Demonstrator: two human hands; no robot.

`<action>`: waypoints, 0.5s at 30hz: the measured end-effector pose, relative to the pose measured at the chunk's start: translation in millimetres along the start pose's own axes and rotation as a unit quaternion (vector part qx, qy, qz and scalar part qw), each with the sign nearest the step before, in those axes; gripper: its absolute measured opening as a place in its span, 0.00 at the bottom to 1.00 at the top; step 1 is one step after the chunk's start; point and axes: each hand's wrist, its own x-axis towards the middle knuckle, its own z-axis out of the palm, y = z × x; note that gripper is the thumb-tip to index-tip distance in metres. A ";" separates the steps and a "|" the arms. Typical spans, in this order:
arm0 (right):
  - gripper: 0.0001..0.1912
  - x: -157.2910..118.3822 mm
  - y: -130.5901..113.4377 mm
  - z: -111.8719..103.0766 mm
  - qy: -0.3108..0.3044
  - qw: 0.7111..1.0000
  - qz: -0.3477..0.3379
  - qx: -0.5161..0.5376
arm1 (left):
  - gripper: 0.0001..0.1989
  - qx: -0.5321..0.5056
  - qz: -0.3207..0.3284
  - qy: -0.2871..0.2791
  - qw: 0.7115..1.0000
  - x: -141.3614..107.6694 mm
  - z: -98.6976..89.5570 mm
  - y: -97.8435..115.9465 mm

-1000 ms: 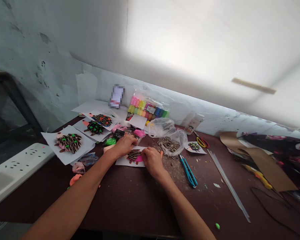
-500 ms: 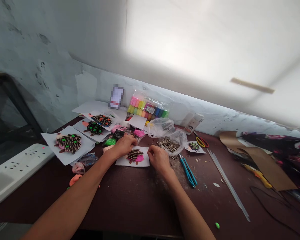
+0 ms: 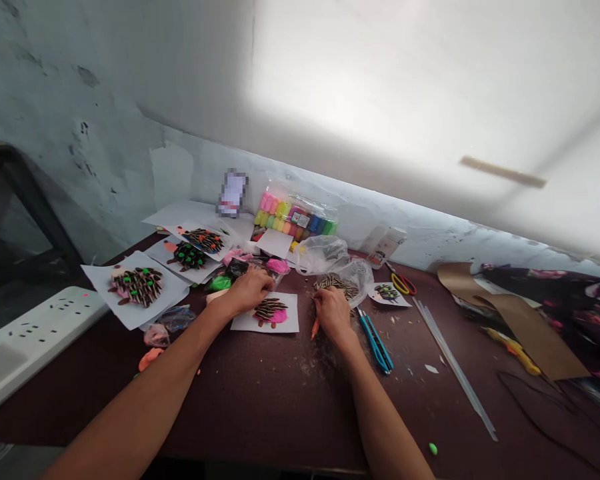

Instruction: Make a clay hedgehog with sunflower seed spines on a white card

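My left hand (image 3: pixel 247 292) rests at the top left corner of a white card (image 3: pixel 286 322), fingers near a pink clay lump (image 3: pixel 278 266). On that card is a picture of sunflower seeds on pink clay (image 3: pixel 269 311). My right hand (image 3: pixel 333 315) stands to the right of the card, just below a clear plastic bag of sunflower seeds (image 3: pixel 343 283). Its fingers pinch a thin orange stick (image 3: pixel 314 328), whose upper part is hidden in the hand. I cannot tell what the stick is made of.
Several seed-and-clay pictures on paper (image 3: pixel 137 287) lie to the left, before a packet of coloured clay (image 3: pixel 295 213). Blue-handled snips (image 3: pixel 375 347), red-and-yellow scissors (image 3: pixel 403 285) and long strips (image 3: pixel 455 373) lie on the dark table (image 3: pixel 260 407). A power strip (image 3: pixel 30 327) sits at the left.
My right hand has moved rightward, away from the card towards the seed bag, and the orange stick now shows in its fingers. My left hand has stayed in place.
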 end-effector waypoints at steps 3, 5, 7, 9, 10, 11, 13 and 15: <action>0.13 0.5 -0.8 0.1 0.001 1.000 -0.013 -0.011 | 0.12 0.007 -0.002 -0.005 1.000 0.3 0.6 0.0; 0.13 0.9 -0.6 0.6 0.001 0.999 -0.026 -0.030 | 0.12 0.009 -0.001 -0.007 1.000 0.5 0.6 -0.3; 0.12 1.6 -0.5 1.6 0.003 0.997 -0.049 -0.053 | 0.12 0.010 0.002 -0.007 1.000 0.6 0.6 -0.8; 0.12 2.8 -1.2 2.5 0.003 0.994 -0.082 -0.072 | 0.12 0.011 0.005 -0.007 1.000 0.7 0.9 -1.4; 0.12 3.3 -2.0 2.7 0.002 0.992 -0.097 -0.079 | 0.12 0.010 0.006 -0.006 1.000 0.7 1.2 -1.7; 0.12 3.8 -3.0 2.4 -0.001 0.991 -0.109 -0.084 | 0.12 0.010 0.007 -0.004 1.000 0.8 1.6 -2.1; 0.13 4.0 -5.4 0.7 -0.009 0.989 -0.116 -0.087 | 0.12 0.009 0.007 0.002 1.000 0.8 2.5 -2.7; 0.13 3.1 -7.6 -2.3 -0.015 0.991 -0.108 -0.083 | 0.12 0.006 0.007 0.008 1.000 0.8 3.2 -3.1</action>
